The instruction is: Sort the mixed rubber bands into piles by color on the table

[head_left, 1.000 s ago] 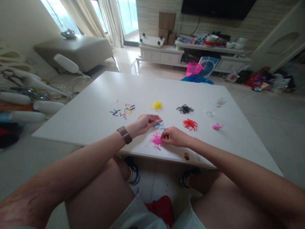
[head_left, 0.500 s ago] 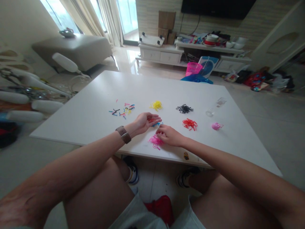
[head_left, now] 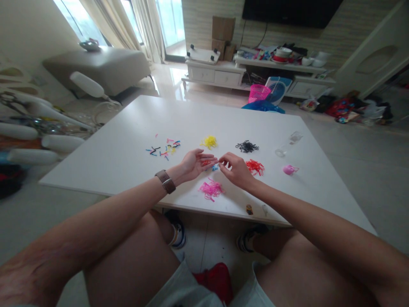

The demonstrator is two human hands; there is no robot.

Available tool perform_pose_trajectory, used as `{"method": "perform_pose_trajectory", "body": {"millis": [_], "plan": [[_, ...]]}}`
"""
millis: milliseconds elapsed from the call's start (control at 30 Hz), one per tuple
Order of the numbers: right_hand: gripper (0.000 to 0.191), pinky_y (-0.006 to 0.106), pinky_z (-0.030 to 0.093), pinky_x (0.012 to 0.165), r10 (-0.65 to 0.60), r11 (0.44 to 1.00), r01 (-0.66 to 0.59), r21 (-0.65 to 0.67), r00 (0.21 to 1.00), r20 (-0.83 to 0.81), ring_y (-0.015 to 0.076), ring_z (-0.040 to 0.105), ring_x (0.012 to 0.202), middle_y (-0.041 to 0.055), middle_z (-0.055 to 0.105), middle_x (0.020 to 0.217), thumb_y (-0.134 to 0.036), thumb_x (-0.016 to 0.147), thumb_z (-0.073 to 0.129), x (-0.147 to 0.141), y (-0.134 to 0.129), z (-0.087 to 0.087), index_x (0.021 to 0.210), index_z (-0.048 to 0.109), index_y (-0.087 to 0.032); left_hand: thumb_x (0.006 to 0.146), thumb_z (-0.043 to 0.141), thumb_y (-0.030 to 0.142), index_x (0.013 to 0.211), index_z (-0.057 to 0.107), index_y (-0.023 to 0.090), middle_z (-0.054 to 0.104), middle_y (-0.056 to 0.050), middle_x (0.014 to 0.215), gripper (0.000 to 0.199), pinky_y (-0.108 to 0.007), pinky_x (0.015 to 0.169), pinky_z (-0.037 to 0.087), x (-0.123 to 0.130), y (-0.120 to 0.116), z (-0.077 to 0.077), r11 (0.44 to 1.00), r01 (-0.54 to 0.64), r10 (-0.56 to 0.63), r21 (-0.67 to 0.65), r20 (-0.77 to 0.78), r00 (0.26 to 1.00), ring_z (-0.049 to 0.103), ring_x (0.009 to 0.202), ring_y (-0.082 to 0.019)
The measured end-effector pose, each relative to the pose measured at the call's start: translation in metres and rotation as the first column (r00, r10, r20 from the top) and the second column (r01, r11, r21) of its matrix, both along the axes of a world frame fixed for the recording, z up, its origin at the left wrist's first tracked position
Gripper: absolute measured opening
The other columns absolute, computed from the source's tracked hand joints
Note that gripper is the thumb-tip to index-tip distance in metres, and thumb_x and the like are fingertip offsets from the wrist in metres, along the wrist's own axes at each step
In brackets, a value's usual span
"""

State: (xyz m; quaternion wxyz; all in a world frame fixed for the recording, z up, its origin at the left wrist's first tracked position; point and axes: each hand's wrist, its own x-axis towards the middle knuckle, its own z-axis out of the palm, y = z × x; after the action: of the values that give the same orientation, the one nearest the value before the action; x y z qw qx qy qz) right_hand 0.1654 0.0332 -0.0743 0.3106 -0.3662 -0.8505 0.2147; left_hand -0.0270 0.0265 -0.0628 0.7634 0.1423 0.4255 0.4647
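My left hand [head_left: 194, 165] is palm up over the table, its fingers stretched but slightly cupped, holding small red rubber bands [head_left: 207, 163]. At its fingertips is my right hand [head_left: 235, 168], thumb and fingers in a pinch; what sits in the pinch is too small to make out. Blue rubber bands [head_left: 214, 167] lie just under the fingers, partly hidden. Nearer me is a pile of pink rubber bands [head_left: 211, 189]. Red bands [head_left: 255, 167] lie right of my right hand, partly covered by it. Yellow bands [head_left: 209, 142] and black bands [head_left: 247, 146] form piles farther back.
Mixed coloured bands [head_left: 166, 149] are scattered on the white table [head_left: 108, 162] at left. On the right stand a clear plastic container [head_left: 295, 137] with a round lid [head_left: 281, 152] and a pink object [head_left: 289, 169]. A small yellow-and-black figure sticker [head_left: 249, 209] is near the front edge.
My right hand has moved up and away from the pink pile to the fingertips of my left hand. The pink pile now shows fully. My left hand has barely moved.
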Motion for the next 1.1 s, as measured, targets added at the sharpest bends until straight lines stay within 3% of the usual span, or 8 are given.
{"method": "perform_pose_trajectory", "body": {"millis": [133,233,467,700,800,900,1000,1100], "plan": [[0.027,0.033,0.047,0.085,0.177,0.983,-0.178,0.035,0.984,0.029,0.0191,0.057,0.093,0.0068,0.063,0.100,-0.014,0.089,0.062,-0.003,-0.001,0.006,0.114,0.067,-0.020,0.094,0.044,0.022,0.085,0.066,0.007,0.069,-0.014,0.075,0.028,-0.028,0.071,0.057,0.007,-0.006,-0.005,0.995,0.096,-0.099,0.030,0.095,0.991,0.068,0.070,-0.019],[0.016,0.033,0.047,0.082,0.224,0.973,-0.228,0.045,0.971,0.080,0.0195,0.055,0.090,0.0063,0.063,0.093,-0.018,0.091,0.062,-0.003,0.001,0.003,0.104,0.071,-0.021,0.094,0.046,0.026,0.078,0.065,0.009,0.065,-0.011,0.068,0.030,-0.030,0.067,0.055,0.011,-0.010,-0.006,0.979,0.193,-0.201,0.066,0.138,0.970,0.064,0.063,-0.018],[0.012,0.027,0.044,0.074,0.259,0.966,-0.256,-0.035,0.962,0.089,0.0154,0.055,0.081,0.0046,0.060,0.089,-0.009,0.090,0.055,0.001,-0.002,0.009,0.087,0.064,-0.017,0.096,0.045,0.034,0.089,0.066,0.008,0.070,-0.015,0.082,0.035,-0.034,0.084,0.054,0.011,-0.014,0.003,0.932,0.348,-0.361,0.104,0.155,0.919,0.067,0.074,-0.019],[0.009,0.025,0.039,0.064,0.120,0.979,-0.070,-0.192,0.958,0.260,0.0129,0.053,0.068,0.0019,0.063,0.077,-0.014,0.088,0.051,0.043,0.029,0.035,0.083,0.058,-0.018,0.095,0.047,0.036,0.100,0.067,0.006,0.072,-0.025,0.106,0.036,-0.035,0.093,0.054,0.009,-0.010,0.010,0.931,0.361,-0.363,0.052,0.023,0.932,0.070,0.106,-0.027],[0.008,0.025,0.038,0.062,0.048,0.973,0.052,-0.225,0.908,0.416,0.0128,0.053,0.063,0.0006,0.062,0.070,-0.020,0.086,0.053,0.084,0.053,0.035,0.080,0.059,-0.019,0.090,0.053,0.019,0.095,0.069,0.006,0.073,-0.023,0.106,0.021,-0.030,0.091,0.055,-0.009,0.005,0.017,0.953,0.289,-0.265,0.090,-0.216,0.940,0.071,0.101,-0.025],[0.008,0.026,0.040,0.062,0.024,0.960,0.119,-0.255,0.868,0.496,0.0138,0.056,0.064,0.0017,0.065,0.070,-0.024,0.082,0.057,0.119,0.069,0.024,0.079,0.061,-0.019,0.084,0.057,0.012,0.092,0.068,0.007,0.075,-0.017,0.094,0.015,-0.033,0.088,0.056,-0.049,0.024,0.028,0.942,0.178,-0.025,0.284,-0.472,0.881,0.073,0.087,-0.022],[0.008,0.026,0.040,0.062,0.051,0.951,0.133,-0.278,0.821,0.569,0.0144,0.058,0.064,0.0026,0.067,0.069,-0.024,0.078,0.060,0.136,0.075,0.011,0.074,0.063,-0.019,0.076,0.063,0.013,0.090,0.069,0.010,0.072,-0.010,0.082,0.015,-0.031,0.080,0.055,-0.105,0.037,0.033,0.895,0.077,0.280,0.439,-0.689,0.669,0.069,0.072,-0.015],[0.007,0.027,0.043,0.063,0.038,0.954,0.152,-0.259,0.796,0.604,0.0156,0.061,0.065,0.0033,0.070,0.071,-0.024,0.076,0.061,0.139,0.077,0.005,0.077,0.066,-0.019,0.072,0.067,0.018,0.089,0.069,0.012,0.070,-0.008,0.082,0.018,-0.029,0.073,0.052,-0.155,0.038,0.028,0.895,0.004,0.390,0.446,-0.786,0.480,0.066,0.072,-0.015]]}}
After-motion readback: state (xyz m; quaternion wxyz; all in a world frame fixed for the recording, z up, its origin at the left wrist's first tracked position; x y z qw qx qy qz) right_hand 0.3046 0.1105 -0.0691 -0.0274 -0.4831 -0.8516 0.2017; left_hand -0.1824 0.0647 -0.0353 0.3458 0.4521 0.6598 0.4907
